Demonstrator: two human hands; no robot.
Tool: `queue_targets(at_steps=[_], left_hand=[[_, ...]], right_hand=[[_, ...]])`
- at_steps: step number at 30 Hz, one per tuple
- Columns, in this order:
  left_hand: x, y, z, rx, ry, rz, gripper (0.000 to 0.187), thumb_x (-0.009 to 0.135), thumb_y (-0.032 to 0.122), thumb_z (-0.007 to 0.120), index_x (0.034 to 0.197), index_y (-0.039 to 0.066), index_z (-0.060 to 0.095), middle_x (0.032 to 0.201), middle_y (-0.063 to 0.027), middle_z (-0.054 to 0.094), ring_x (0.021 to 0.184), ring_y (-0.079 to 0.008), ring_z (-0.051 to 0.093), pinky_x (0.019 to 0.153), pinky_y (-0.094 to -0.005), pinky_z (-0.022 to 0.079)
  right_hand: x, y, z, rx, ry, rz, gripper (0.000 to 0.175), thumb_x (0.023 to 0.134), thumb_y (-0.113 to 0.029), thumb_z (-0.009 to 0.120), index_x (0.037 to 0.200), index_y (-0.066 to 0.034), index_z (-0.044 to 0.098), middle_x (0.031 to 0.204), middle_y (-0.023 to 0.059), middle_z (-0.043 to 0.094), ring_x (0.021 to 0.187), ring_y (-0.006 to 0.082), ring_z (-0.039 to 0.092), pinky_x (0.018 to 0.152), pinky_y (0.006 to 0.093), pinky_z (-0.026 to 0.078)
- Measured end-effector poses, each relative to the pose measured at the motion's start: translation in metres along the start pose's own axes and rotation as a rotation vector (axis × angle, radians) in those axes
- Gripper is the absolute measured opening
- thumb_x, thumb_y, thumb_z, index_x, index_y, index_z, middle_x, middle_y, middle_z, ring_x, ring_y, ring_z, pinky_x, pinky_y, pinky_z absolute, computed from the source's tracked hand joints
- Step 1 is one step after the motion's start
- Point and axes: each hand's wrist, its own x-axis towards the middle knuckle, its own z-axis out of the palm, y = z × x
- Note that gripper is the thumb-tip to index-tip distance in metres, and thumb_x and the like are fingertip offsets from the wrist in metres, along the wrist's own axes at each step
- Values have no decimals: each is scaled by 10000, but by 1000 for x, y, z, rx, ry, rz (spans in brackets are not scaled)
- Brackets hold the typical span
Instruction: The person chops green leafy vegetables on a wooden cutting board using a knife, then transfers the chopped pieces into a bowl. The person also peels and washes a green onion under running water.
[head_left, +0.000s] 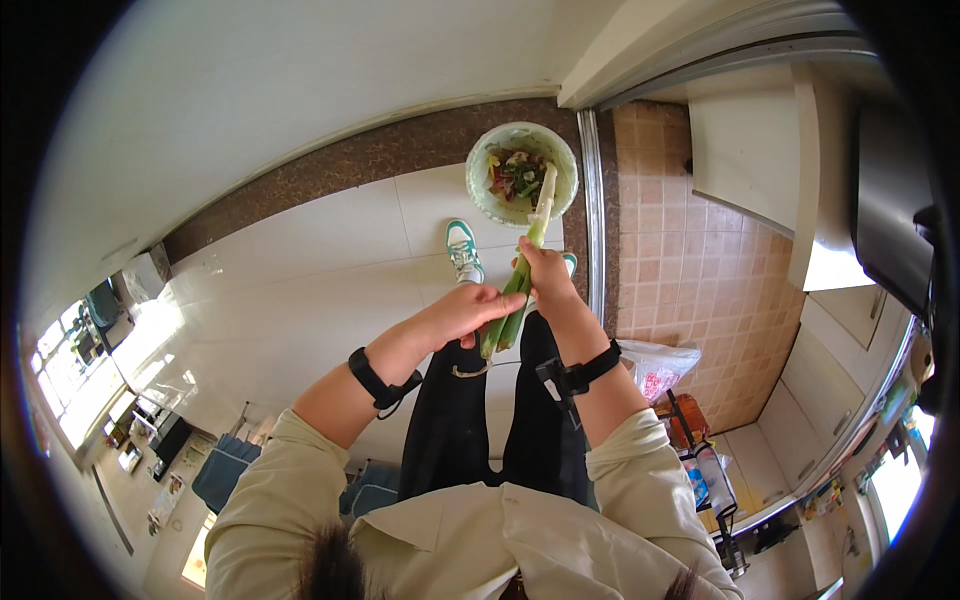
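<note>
A long leek-like stalk (541, 217), probably a large green onion, runs from above a lined waste bin (478, 196) back towards my body. Its white end points away from me over the bin, and its cut green leaves end near my knees. My right hand (547, 274) grips the stalk around its middle. Closer to me, my left hand (480, 307) pinches the green leaves between thumb and fingers. A thin, dry strip (471, 373) dangles below the leaf ends. Inside the bin lie mixed vegetable scraps (517, 176).
The bin stands in the corner by a wall (337, 67) and a metal sliding-door track (593, 225). Beyond the track are brown floor tiles (675, 270), a white plastic bag (660, 364) and kitchen cabinets (802, 390). My shoe (462, 244) is close to the bin.
</note>
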Motion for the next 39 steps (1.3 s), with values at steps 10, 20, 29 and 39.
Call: queue_targets(at_steps=[10, 20, 29, 39], left_hand=[[-4, -29, 28, 514, 422, 424, 280, 927, 204, 613, 735, 12, 546, 602, -101, 571, 537, -271, 535, 541, -393, 437], [-33, 5, 53, 838, 445, 1062, 135, 811, 124, 703, 789, 55, 590, 658, -89, 524, 606, -295, 547, 528, -358, 446], [4, -24, 26, 15, 194, 156, 595, 922, 666, 441, 815, 86, 518, 680, 39, 427, 567, -48, 377, 494, -211, 321], [25, -48, 52, 30, 433, 165, 367, 867, 365, 575, 833, 8, 656, 632, -45, 567, 559, -142, 513, 538, -318, 416]], right_hand=[[4, 11, 7, 67, 63, -4, 268, 947, -296, 574, 887, -35, 588, 727, 57, 586, 561, 150, 513, 509, 295, 408], [32, 9, -10, 322, 107, 124, 237, 985, -252, 511, 958, -16, 510, 744, 74, 533, 609, 180, 516, 544, 322, 450], [17, -4, -37, 461, -179, 232, 377, 1030, -329, 420, 1119, 36, 460, 951, 164, 633, 719, 221, 591, 595, 351, 533], [10, 27, -18, 478, -213, 193, 249, 999, -232, 477, 1022, 14, 509, 850, 121, 596, 766, 272, 592, 737, 413, 519]])
